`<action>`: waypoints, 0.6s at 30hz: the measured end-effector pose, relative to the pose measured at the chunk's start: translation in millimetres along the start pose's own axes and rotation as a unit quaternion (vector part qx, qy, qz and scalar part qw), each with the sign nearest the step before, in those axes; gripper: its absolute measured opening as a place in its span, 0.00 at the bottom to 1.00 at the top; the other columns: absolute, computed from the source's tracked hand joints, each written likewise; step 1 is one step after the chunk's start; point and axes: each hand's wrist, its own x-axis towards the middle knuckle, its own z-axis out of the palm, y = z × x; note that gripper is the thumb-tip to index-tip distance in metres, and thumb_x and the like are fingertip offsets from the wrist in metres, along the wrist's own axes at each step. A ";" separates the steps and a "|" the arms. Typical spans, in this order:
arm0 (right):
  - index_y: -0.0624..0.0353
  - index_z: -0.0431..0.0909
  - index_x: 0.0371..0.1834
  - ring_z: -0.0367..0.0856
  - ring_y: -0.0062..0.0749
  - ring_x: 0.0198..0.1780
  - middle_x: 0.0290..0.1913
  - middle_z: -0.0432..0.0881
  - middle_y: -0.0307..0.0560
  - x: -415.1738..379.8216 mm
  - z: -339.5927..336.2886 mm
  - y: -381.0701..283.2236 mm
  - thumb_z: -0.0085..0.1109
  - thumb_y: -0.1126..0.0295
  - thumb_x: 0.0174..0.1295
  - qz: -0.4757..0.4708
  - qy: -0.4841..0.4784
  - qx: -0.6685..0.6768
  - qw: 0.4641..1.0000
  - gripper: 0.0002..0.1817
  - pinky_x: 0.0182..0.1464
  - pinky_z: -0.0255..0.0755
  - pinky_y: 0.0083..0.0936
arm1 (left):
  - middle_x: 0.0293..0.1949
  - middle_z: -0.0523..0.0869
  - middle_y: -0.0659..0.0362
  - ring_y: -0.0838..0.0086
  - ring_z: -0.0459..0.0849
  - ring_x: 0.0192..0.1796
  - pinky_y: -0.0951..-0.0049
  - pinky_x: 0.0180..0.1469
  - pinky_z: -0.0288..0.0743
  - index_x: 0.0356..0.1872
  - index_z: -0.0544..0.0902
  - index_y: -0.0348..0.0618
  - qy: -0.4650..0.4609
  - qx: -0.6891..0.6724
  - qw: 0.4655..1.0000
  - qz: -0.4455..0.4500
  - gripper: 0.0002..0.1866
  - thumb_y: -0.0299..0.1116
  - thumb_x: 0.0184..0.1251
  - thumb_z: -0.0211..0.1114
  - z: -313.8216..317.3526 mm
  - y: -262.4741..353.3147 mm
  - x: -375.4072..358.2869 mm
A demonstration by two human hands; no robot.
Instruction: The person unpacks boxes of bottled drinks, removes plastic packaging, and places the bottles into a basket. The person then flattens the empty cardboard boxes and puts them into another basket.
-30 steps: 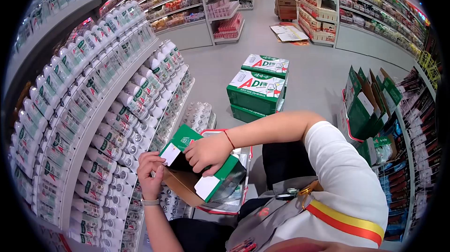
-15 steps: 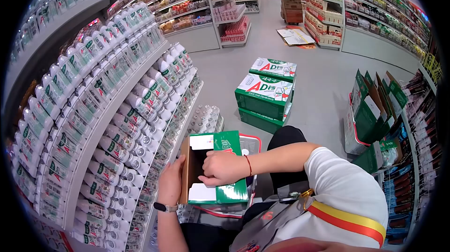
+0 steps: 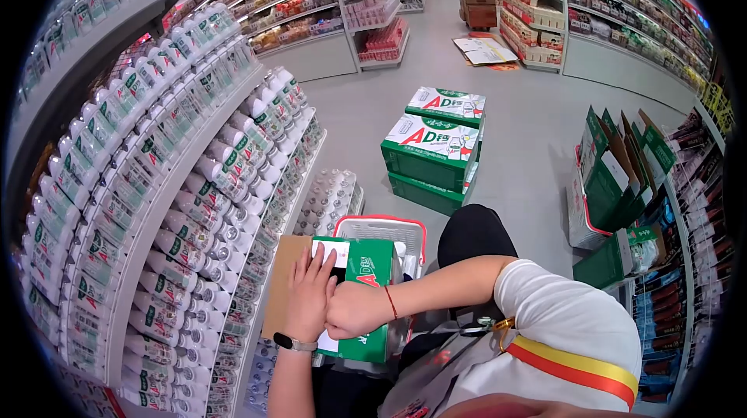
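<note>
A green cardboard box [image 3: 366, 262] with white flaps sits in front of my knees, partly over a red-rimmed white basket [image 3: 381, 223]. Its brown flap [image 3: 282, 278] lies out toward the shelf, and a narrow dark gap shows at the opening. Across the flaps my left hand [image 3: 308, 293] lies flat with fingers stretched out. My right hand [image 3: 356, 311] is curled into a fist at the opening, touching or close to my left fingers. Its fingertips are hidden, so what it grips does not show. White bottles show inside the basket.
Tiered shelves of white bottles [image 3: 194, 262] rise close on my left. Stacked green cartons [image 3: 432, 150] stand on the floor ahead. To the right, a basket [image 3: 580, 208] holds flattened green cartons [image 3: 615, 173]. A bottle pack [image 3: 331, 200] stands beside the shelf.
My left hand has moved from the box's side onto its flaps. The brown flap has swung outward, and the opening shows less. My right fist has shifted slightly down and left.
</note>
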 end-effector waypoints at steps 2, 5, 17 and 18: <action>0.64 0.77 0.11 0.73 0.48 0.14 0.13 0.74 0.54 1.9 1.7 3.2 0.56 0.65 0.48 -0.054 0.094 0.010 0.994 0.15 0.20 0.70 0.38 | 0.71 0.63 0.53 0.52 0.56 0.73 0.50 0.71 0.52 0.67 0.68 0.50 -0.048 0.150 0.987 0.010 0.26 0.34 0.66 0.53 5.1 -4.5 2.1; 0.62 0.75 0.12 0.73 0.47 0.17 0.13 0.73 0.53 -2.3 -2.0 -0.1 0.57 0.66 0.49 -0.061 0.130 0.013 0.990 0.14 0.25 0.71 0.37 | 0.71 0.63 0.55 0.52 0.56 0.73 0.48 0.71 0.50 0.68 0.67 0.50 -0.052 0.168 0.984 0.011 0.29 0.38 0.62 0.54 12.0 -11.9 1.2; 0.61 0.64 0.13 0.64 0.41 0.18 0.16 0.65 0.44 6.2 -14.4 14.9 0.55 0.83 0.48 -0.208 0.374 0.133 0.894 0.13 0.24 0.58 0.34 | 0.69 0.66 0.57 0.55 0.55 0.74 0.50 0.73 0.48 0.65 0.71 0.52 -0.041 0.093 0.995 -0.023 0.29 0.34 0.59 0.61 -6.6 -18.2 -8.1; 0.61 0.64 0.13 0.64 0.41 0.18 0.16 0.65 0.44 6.3 -13.2 15.5 0.55 0.83 0.48 -0.210 0.372 0.132 0.894 0.13 0.24 0.58 0.34 | 0.69 0.66 0.57 0.55 0.55 0.74 0.50 0.73 0.48 0.65 0.71 0.52 -0.038 0.093 0.995 -0.024 0.29 0.34 0.59 0.61 -6.9 -17.3 -7.9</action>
